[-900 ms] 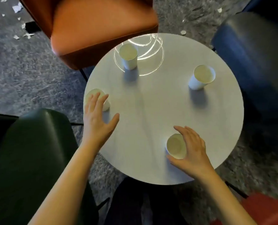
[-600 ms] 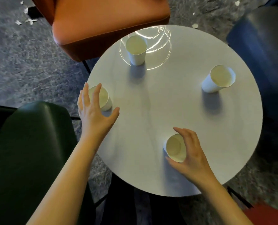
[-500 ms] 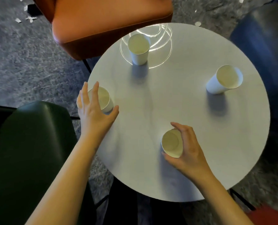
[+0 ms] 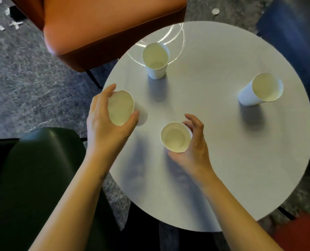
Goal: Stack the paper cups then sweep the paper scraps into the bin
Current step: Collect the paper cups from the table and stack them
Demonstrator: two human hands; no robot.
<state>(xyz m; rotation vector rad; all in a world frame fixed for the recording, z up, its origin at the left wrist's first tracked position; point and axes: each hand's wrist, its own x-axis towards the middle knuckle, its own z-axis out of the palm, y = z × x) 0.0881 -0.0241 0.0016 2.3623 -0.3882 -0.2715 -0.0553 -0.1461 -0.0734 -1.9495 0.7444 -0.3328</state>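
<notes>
Both are gripping: the left hand [image 4: 105, 127] has thumb and fingers curled round the left cup [image 4: 120, 107], tilted, mouth toward the camera, at the left edge of the round white table [image 4: 223, 160]. The right hand [image 4: 196, 147] wraps the near cup [image 4: 175, 137], upright, just beside it. 2 more stand loose: the far cup [image 4: 156, 60] by the orange chair [image 4: 105, 24], the right cup [image 4: 259, 89] well apart. Paper scraps [image 4: 14, 24] dot the carpet.

No legible text, label, brand, number or sign anywhere. Plain and unprinted: the white paper cups [image 4: 248, 96], the round white counter [image 4: 223, 160], the orange padded chair seat [image 4: 105, 24]. Too small to read: the white paper scraps [image 4: 15, 24] on the grey carpet [image 4: 32, 87].
</notes>
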